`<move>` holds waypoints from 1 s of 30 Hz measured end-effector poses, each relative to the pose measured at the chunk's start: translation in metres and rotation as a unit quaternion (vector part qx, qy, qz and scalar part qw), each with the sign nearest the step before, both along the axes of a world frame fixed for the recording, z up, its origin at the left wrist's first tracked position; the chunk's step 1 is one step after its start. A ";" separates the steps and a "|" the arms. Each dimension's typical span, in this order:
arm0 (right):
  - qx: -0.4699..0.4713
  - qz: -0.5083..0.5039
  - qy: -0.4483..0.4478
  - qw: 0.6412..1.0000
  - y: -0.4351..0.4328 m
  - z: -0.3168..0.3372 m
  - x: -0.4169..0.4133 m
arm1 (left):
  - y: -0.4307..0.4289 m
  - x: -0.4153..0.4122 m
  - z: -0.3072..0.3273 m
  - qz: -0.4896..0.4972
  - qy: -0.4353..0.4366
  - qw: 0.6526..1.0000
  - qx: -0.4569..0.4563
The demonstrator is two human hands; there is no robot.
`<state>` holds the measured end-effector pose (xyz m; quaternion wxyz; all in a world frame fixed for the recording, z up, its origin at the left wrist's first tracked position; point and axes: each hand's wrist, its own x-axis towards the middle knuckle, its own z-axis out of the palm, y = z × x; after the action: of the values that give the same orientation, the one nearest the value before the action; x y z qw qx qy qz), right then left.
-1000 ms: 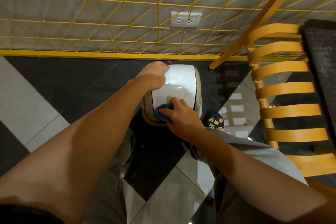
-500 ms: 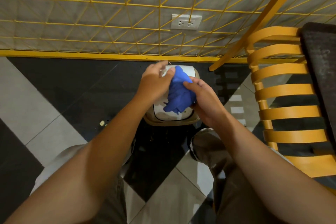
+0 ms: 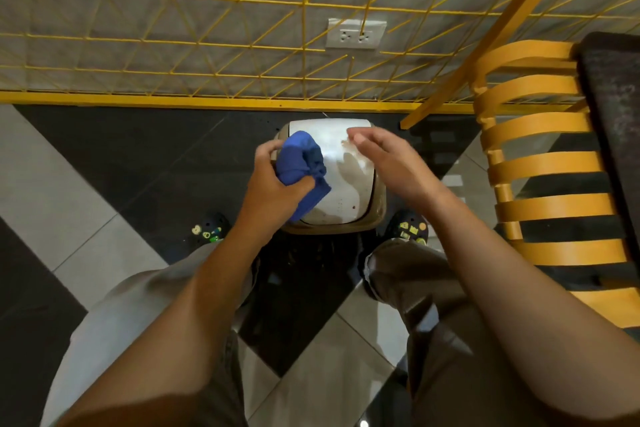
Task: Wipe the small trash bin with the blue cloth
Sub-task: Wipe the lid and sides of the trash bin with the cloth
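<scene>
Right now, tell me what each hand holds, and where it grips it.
The left hand holds the blue cloth, bunched up and gripped around its middle. The right hand holds nothing; it is open above the trash bin.

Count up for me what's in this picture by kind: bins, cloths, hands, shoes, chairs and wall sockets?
Small trash bin: 1
Blue cloth: 1
Hands: 2, left hand gripping the cloth, right hand open
Shoes: 2, and
Yellow chair: 1
Wall socket: 1
Total: 8
</scene>
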<state>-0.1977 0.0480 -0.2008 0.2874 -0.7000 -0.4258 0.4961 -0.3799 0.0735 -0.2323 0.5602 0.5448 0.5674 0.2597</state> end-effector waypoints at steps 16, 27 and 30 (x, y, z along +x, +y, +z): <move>-0.045 0.275 -0.407 0.870 0.019 -0.046 0.034 | -0.028 0.033 -0.027 -0.275 0.281 0.889 0.235; -0.043 0.282 -0.406 0.868 0.019 -0.044 0.035 | -0.042 0.053 -0.045 -0.453 0.379 0.768 0.250; -0.045 0.281 -0.399 0.872 0.019 -0.045 0.035 | -0.031 0.056 -0.034 -0.396 0.353 0.803 0.273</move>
<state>-0.1631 0.0674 -0.2453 -0.0902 -0.7012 -0.6604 0.2531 -0.3239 0.0429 -0.2660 0.2033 0.9064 0.3669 -0.0506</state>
